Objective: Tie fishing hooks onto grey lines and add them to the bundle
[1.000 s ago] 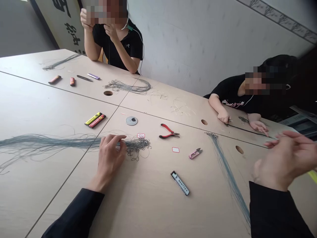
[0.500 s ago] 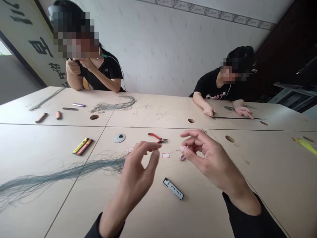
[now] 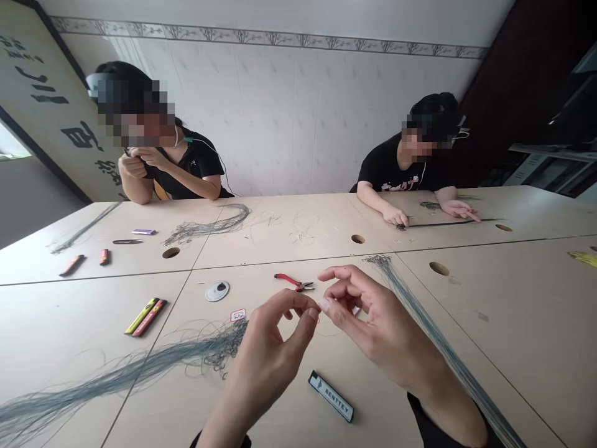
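My left hand (image 3: 275,342) is raised over the table, thumb and forefinger pinched together. My right hand (image 3: 382,317) meets it fingertip to fingertip, its thumb and a bent finger also closed. Whatever lies between them is too fine to make out; a faint thin line curves below. Left of my left hand lies a bundle of blue-grey lines (image 3: 153,364) with dark, hook-like ends. A similar bundle (image 3: 433,330) runs behind my right forearm. Red-handled pliers (image 3: 293,282) lie just beyond my hands. A BENTTEY-labelled box (image 3: 331,396) lies nearer me.
A round silver disc (image 3: 217,290), a small red-bordered label (image 3: 238,315) and yellow and red packets (image 3: 146,317) are at the left. The table (image 3: 261,255) has round holes. Two people (image 3: 196,168) sit across, handling lines; another bundle (image 3: 209,223) lies on their side.
My hands have come together, their fingertips now meeting, and the left thumb and forefinger have closed. The view has tilted up. The right-hand bundle of lines now shows.
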Motion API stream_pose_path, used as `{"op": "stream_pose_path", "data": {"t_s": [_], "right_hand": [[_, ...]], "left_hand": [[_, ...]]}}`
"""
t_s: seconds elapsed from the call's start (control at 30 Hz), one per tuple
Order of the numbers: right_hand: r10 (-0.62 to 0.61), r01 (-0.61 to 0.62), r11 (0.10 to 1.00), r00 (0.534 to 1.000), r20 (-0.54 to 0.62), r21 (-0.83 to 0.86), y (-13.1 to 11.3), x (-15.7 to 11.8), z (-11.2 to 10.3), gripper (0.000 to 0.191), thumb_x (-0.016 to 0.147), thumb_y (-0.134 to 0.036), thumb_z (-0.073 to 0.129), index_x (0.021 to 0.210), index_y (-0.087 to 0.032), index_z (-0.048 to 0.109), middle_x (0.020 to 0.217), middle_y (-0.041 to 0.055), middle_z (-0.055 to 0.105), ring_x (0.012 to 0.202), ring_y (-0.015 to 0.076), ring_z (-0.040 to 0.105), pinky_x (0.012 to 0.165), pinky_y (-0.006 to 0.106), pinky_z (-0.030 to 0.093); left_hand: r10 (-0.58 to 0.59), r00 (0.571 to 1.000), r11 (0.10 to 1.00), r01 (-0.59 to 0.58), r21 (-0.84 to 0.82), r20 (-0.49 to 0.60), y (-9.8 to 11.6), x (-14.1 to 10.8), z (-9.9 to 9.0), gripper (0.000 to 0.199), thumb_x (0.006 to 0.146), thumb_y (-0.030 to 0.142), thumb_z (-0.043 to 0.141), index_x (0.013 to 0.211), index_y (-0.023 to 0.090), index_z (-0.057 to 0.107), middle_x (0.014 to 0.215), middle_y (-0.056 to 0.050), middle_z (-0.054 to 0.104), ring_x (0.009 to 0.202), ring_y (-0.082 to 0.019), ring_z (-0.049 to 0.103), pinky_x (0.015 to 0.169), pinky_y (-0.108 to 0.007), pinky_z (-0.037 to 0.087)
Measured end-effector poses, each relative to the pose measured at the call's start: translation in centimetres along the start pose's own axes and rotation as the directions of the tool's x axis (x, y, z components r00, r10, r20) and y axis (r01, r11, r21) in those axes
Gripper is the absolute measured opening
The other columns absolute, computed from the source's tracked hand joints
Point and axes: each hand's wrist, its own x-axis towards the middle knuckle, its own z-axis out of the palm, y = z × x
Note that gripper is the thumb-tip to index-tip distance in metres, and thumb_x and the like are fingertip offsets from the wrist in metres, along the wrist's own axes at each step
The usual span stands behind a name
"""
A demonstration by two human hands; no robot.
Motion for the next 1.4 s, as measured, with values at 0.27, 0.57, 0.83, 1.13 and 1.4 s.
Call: {"op": "stream_pose_path", "data": {"t_s": [0.27, 0.57, 0.83, 1.13, 1.4], "right_hand": [[0.026, -0.025, 0.999, 1.0, -0.013, 0.047, 0.2, 0.0, 0.3, 0.022, 0.103, -0.043, 0.058, 0.117, -0.028, 0.066, 0.103, 0.0032, 0.07, 0.093, 0.0197, 0.066, 0.072, 0.029, 0.054], [0.0, 0.0, 1.0, 1.0, 0.004, -0.007, -0.2, 0.0, 0.8, 0.015, 0.103, -0.036, 0.057, 0.098, -0.026, 0.067, 0.094, -0.0007, 0.071, 0.08, 0.0159, 0.063, 0.075, 0.029, 0.051], [-0.075, 0.069, 0.982, 0.997, -0.029, -0.174, -0.4, 0.1, 0.9, 0.015, 0.101, -0.028, 0.053, 0.088, -0.024, 0.06, 0.091, 0.0002, 0.068, 0.08, 0.0164, 0.059, 0.07, 0.029, 0.047], [-0.013, 0.015, 0.996, 0.999, 0.029, -0.084, 0.0, 0.0, 0.7, 0.014, 0.101, -0.03, 0.053, 0.089, -0.025, 0.058, 0.081, -0.0023, 0.061, 0.074, 0.0152, 0.053, 0.066, 0.027, 0.045], [-0.003, 0.006, 0.999, 0.998, 0.064, -0.036, -0.1, 0.3, 0.8, 0.014, 0.1, -0.028, 0.055, 0.088, -0.025, 0.061, 0.081, -0.0025, 0.062, 0.075, 0.0147, 0.054, 0.067, 0.026, 0.046]], "left_hand": [[-0.114, 0.992, 0.988, 0.107, -0.114, -0.052, 0.0, 0.0, 0.5, 0.026, 0.093, 0.049, 0.063, 0.086, 0.025, 0.071, 0.086, -0.003, 0.072, 0.087, -0.022, 0.063, 0.079, -0.036, 0.048], [-0.139, 0.979, 0.978, 0.112, -0.177, -0.151, 0.6, -0.2, 0.6, 0.027, 0.088, 0.05, 0.069, 0.085, 0.024, 0.076, 0.086, -0.004, 0.077, 0.086, -0.026, 0.07, 0.08, -0.039, 0.053], [-0.085, 0.983, 0.996, 0.079, -0.044, -0.165, 0.9, -0.5, 0.5, 0.026, 0.088, 0.048, 0.068, 0.079, 0.026, 0.078, 0.076, -0.003, 0.075, 0.077, -0.024, 0.068, 0.073, -0.038, 0.052], [-0.083, 0.986, 0.987, 0.061, -0.146, -0.145, 0.3, -0.2, 0.3, 0.025, 0.091, 0.046, 0.066, 0.097, 0.024, 0.076, 0.097, -0.008, 0.079, 0.094, -0.027, 0.073, 0.083, -0.04, 0.058], [-0.105, 0.994, 0.917, 0.091, -0.388, -0.016, 0.4, -0.1, 0.3, 0.023, 0.093, 0.044, 0.067, 0.086, 0.022, 0.071, 0.086, -0.004, 0.074, 0.085, -0.019, 0.069, 0.079, -0.029, 0.055]]}}
